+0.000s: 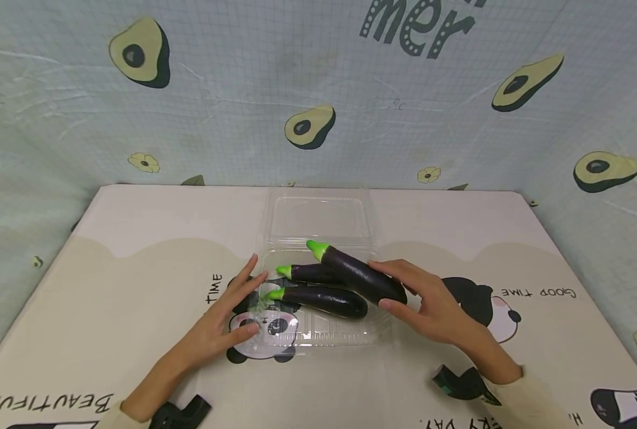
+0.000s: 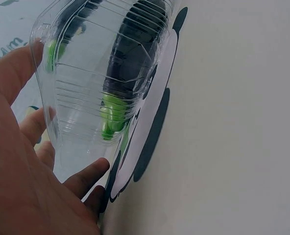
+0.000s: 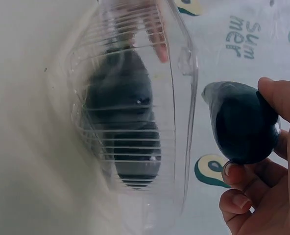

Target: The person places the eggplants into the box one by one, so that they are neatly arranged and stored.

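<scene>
A clear plastic clamshell container [image 1: 323, 339] lies with its lid [image 1: 320, 217] folded back. Two dark purple eggplants with green stems, a front eggplant [image 1: 326, 301] and a rear eggplant [image 1: 313, 274], lie in its base. My right hand [image 1: 436, 301] grips a third eggplant [image 1: 361, 274] by its thick end, thumb on one side and fingers on the other. In the right wrist view this held eggplant [image 3: 243, 122] hangs above the container's rim. My left hand [image 1: 216, 325] is spread at the container's left side, its fingertips right at the rim in the left wrist view.
A pale patterned cloth [image 1: 152, 298] with panda pictures and lettering covers the table. Behind it rises a sheet [image 1: 232, 107] printed with avocados. Dark wrist devices show beside both forearms.
</scene>
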`<control>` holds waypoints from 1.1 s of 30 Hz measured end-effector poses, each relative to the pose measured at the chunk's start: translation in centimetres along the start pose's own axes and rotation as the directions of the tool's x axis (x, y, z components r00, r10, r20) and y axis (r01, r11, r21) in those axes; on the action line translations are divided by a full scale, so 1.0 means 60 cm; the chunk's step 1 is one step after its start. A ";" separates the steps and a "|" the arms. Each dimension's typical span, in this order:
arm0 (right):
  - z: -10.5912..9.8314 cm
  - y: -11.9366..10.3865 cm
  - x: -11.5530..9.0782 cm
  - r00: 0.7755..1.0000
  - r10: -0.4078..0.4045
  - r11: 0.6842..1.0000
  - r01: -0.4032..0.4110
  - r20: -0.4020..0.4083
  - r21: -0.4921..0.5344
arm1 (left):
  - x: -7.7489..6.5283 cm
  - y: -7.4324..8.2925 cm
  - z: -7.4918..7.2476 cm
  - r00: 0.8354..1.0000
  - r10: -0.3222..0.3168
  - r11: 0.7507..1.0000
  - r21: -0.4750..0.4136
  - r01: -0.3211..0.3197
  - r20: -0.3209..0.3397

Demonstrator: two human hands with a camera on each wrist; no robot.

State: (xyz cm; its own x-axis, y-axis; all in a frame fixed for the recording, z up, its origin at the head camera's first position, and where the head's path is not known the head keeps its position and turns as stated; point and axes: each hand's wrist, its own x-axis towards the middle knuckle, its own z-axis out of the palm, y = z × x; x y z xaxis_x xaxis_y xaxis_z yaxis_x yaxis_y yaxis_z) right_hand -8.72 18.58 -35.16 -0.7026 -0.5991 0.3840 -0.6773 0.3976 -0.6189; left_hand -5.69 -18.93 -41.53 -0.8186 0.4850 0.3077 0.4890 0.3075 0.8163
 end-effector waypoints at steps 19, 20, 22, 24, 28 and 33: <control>0.031 -0.013 0.010 0.981 -0.118 0.993 0.115 0.157 0.025 | -0.001 0.001 0.000 1.000 -0.012 1.000 0.001 0.012 0.004; 0.032 -0.014 0.010 0.979 -0.121 0.993 0.119 0.165 0.019 | -0.001 0.001 0.000 1.000 -0.012 1.000 0.001 0.012 0.005; 0.035 -0.016 0.011 0.976 -0.128 0.992 0.129 0.177 0.006 | -0.001 0.001 0.000 1.000 -0.009 1.000 0.000 0.009 0.004; 0.037 -0.016 0.011 0.973 -0.140 0.990 0.143 0.182 -0.002 | -0.001 0.001 0.000 1.000 -0.006 1.000 -0.001 0.006 0.003; 0.041 -0.016 0.012 0.969 -0.162 0.986 0.167 0.187 -0.013 | -0.001 0.003 0.000 1.000 -0.008 1.000 0.003 0.008 0.004; 0.044 -0.016 0.013 0.962 -0.171 0.981 0.186 0.212 -0.052 | -0.001 0.002 -0.001 1.000 -0.012 1.000 0.006 0.012 0.005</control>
State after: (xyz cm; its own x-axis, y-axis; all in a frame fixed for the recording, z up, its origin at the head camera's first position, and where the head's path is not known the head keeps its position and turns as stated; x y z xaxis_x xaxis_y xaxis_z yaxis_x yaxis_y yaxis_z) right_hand -8.05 15.88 -36.10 -0.5137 -0.7919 0.3300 -0.8067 0.3150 -0.4999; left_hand -5.59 -18.94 -41.40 -0.8230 0.4852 0.2955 0.4809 0.3180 0.8171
